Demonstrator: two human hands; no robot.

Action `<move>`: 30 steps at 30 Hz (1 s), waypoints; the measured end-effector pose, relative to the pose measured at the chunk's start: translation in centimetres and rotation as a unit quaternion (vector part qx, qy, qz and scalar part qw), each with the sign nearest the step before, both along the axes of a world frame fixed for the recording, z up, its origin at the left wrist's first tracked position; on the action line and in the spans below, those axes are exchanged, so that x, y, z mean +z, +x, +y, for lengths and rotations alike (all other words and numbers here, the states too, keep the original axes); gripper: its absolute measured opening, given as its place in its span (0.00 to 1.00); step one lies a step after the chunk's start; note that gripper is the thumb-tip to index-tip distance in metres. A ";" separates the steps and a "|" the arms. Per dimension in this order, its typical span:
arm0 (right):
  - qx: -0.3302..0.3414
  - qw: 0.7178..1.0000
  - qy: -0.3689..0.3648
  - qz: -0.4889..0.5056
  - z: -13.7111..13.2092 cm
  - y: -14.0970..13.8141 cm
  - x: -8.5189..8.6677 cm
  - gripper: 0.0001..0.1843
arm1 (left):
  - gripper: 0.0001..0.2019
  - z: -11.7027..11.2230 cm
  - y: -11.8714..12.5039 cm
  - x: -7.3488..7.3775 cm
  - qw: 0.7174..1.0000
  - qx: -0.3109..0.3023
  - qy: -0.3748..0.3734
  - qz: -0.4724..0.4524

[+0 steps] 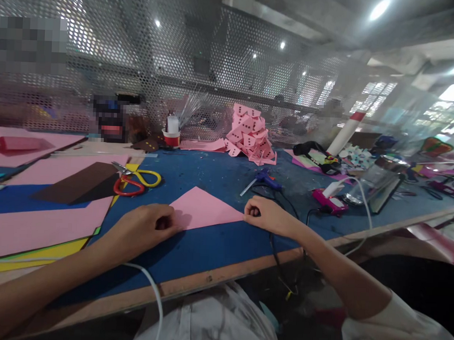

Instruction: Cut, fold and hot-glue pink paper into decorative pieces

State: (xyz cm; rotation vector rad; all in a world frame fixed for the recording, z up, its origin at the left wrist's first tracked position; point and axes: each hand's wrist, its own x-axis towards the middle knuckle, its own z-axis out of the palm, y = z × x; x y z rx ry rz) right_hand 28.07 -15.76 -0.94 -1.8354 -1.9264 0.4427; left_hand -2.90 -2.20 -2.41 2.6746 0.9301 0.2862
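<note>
Fingers clamped, both sides: left hand (144, 226) and right hand (267, 215) pinch opposite corners of the pink paper (206, 209) at the bench (208, 257) front, probably to keep its edge taut. I note scissors (126, 171) and glue gun (266, 178) just beyond, likely for easy reach.

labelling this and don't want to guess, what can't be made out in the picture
Head view:
Left corner of the pink paper: hidden by the left hand.
Lower end of the left white cable: cut off by the bottom edge.
Things behind the metal mesh: blurred, screened by it.
Pale scraps by the white tube: too small.
</note>
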 end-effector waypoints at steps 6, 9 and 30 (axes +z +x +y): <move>-0.001 1.000 -0.006 0.001 -0.2 0.3 0.1 0.03 | 0.15 -0.1 0.1 0.2 1.000 0.002 0.002 0.001; 0.004 1.000 -0.008 0.002 -0.2 0.5 0.2 0.04 | 0.14 0.0 0.1 0.2 1.000 0.001 0.003 0.004; -0.011 0.999 0.024 0.047 -0.5 -0.5 2.5 0.06 | 0.17 0.0 0.1 0.0 1.000 -0.006 0.001 -0.031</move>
